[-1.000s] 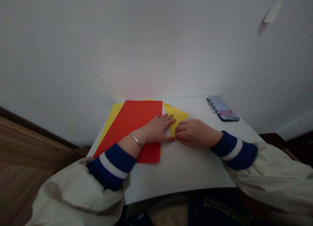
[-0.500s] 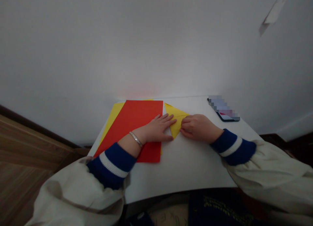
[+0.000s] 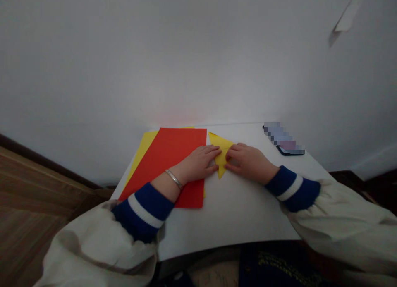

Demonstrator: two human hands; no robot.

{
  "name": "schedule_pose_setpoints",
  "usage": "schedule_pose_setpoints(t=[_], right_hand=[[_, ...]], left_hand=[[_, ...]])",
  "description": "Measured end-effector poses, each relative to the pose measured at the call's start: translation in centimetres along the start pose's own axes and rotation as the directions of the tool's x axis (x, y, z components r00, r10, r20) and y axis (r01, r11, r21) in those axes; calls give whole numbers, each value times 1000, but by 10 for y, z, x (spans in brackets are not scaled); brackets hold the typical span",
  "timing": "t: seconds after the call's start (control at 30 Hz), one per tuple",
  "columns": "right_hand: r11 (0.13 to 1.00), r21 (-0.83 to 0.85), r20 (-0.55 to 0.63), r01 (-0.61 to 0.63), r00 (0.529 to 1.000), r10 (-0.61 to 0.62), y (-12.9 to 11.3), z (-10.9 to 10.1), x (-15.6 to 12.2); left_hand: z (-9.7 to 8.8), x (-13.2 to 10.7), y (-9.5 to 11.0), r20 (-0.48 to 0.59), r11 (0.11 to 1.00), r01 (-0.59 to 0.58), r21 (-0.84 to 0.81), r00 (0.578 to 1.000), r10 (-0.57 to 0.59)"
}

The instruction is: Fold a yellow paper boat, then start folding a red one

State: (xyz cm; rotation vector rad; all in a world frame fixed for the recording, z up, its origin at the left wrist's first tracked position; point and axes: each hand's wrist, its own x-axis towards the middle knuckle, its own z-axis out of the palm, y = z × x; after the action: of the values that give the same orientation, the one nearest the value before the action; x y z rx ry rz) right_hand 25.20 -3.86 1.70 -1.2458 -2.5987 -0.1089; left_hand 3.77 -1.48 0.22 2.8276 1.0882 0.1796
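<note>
Between the two hands, on the white tabletop (image 3: 229,212), lies the folded yellow paper triangle (image 3: 221,156), long axis running away from the person, tip nearest them. The left hand (image 3: 200,162) presses flat and open on its left edge. The right hand (image 3: 248,162), half curled, sets its fingertips on the right edge; whether it pinches the paper, I cannot tell.

**Your sleeves, cuffs and bangle**

You wore a puffy off-white jacket, its left sleeve (image 3: 93,245) and right sleeve (image 3: 347,212) loose and creased. Out of each came a deep-blue knitted cuff, the left cuff (image 3: 142,210) and the right cuff (image 3: 293,187), each ringed by one white stripe. A thin silver bangle (image 3: 173,178) circled the wrist behind your left grip (image 3: 200,163). Your right grip (image 3: 249,163) showed straight from its cuff's edge. Low in view, your dark-blue garment (image 3: 279,266) bore faint yellowish lettering, too blurred to read.
</note>
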Motion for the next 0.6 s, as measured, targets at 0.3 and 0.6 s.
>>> schedule_pose_setpoints(t=[0.3,0.6], right_hand=[[975,63,-79,-214,973,218,10,19,-1],[974,166,-79,-156,982,171,13,22,1]], left_hand=[[4,1,1,-7,981,196,7,981,-196],[-5,2,8,4,961,169,-219,985,-172]])
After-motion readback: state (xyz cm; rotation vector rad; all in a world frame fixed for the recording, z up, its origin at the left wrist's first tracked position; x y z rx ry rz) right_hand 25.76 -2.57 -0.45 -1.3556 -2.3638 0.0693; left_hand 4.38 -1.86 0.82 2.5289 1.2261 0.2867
